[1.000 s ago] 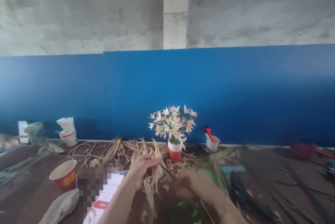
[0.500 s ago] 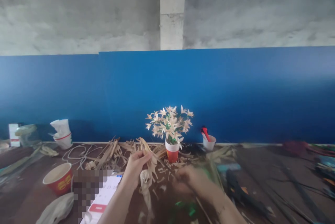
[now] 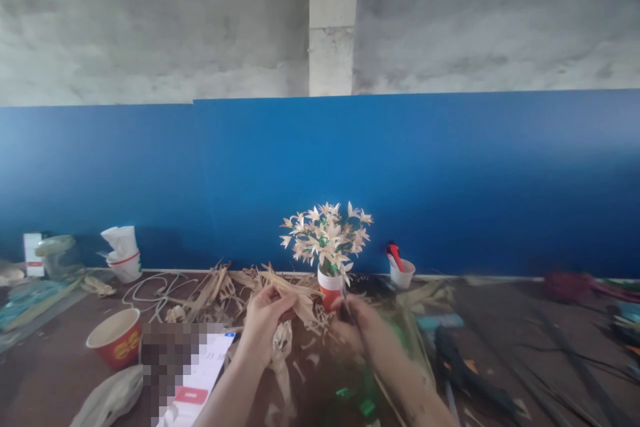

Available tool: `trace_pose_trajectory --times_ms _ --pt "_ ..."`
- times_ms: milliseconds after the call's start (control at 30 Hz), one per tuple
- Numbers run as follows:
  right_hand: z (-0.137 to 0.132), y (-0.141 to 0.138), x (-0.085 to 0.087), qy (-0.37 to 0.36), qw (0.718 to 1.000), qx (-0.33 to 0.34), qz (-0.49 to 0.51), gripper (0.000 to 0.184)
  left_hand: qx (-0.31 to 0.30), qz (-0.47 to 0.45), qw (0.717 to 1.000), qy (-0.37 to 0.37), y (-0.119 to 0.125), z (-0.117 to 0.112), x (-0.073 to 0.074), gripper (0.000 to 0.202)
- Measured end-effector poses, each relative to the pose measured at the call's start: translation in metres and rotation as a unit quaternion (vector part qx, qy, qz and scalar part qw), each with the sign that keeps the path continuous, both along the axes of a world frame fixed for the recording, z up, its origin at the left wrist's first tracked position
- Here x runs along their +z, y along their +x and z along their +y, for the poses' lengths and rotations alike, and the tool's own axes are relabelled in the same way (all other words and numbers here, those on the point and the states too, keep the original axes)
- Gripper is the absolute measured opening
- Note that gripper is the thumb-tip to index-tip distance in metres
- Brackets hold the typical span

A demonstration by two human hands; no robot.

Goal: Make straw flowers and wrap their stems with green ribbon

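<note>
My left hand is closed on a bundle of dry straw-coloured leaf strips that stick out to the right and hang down below it. My right hand is closed round a thin dark tool that points up toward the strips; I cannot make out what the tool is. Just behind both hands stands a small red and white cup holding a bunch of pale handmade flowers.
A heap of dry leaf scraps lies on the brown table. A red paper cup, stacked white cups, a white cord, a phone, a white cup with a red tool and dark tools at right surround them.
My right hand has come up and left, now holding a thin dark tool near the strips. My left hand lifted the leaf strips slightly toward the flower cup.
</note>
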State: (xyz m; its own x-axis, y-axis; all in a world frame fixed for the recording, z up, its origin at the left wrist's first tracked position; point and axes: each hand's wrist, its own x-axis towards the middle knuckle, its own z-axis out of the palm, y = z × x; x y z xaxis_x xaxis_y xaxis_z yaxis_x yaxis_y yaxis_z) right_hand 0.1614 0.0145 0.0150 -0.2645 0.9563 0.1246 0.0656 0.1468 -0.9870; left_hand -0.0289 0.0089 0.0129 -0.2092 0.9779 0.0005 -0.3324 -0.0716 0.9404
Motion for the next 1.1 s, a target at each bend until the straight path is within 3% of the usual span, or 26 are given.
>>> trace_pose_trajectory --times_ms 167,367,533,667,867,933,1033,1100 --pt "-0.002 -0.015 -0.003 0.032 0.993 -0.107 0.036 0.035 0.003 0.025 1.000 0.001 0.024 -0.004 -0.009 0.027" --pt "0.002 -0.017 -0.016 0.035 0.984 -0.165 0.057 0.036 -0.041 0.067 0.997 -0.016 0.030 -0.007 -0.012 0.022" --pt "0.006 -0.019 -0.030 -0.010 0.980 -0.158 0.123 0.035 -0.040 0.067 0.996 -0.034 0.028 -0.010 -0.005 0.018" --pt "0.005 -0.020 -0.028 -0.005 0.979 -0.151 0.134 0.035 -0.030 0.080 0.996 -0.032 0.024 -0.012 0.003 0.016" --pt "0.000 -0.003 -0.001 0.042 0.996 -0.073 -0.034 0.029 -0.062 0.043 0.997 0.006 0.004 -0.007 0.008 0.020" --pt "0.000 0.005 0.004 0.047 0.995 -0.013 -0.090 0.027 -0.049 0.016 0.999 0.004 -0.002 -0.005 0.009 0.021" --pt "0.004 0.016 0.002 0.060 0.982 0.098 -0.149 0.025 -0.019 -0.016 1.000 0.007 -0.010 -0.003 0.010 0.021" --pt "0.009 0.021 -0.003 0.068 0.973 0.134 -0.174 0.025 -0.025 -0.055 0.998 0.000 -0.012 -0.002 0.011 0.022"
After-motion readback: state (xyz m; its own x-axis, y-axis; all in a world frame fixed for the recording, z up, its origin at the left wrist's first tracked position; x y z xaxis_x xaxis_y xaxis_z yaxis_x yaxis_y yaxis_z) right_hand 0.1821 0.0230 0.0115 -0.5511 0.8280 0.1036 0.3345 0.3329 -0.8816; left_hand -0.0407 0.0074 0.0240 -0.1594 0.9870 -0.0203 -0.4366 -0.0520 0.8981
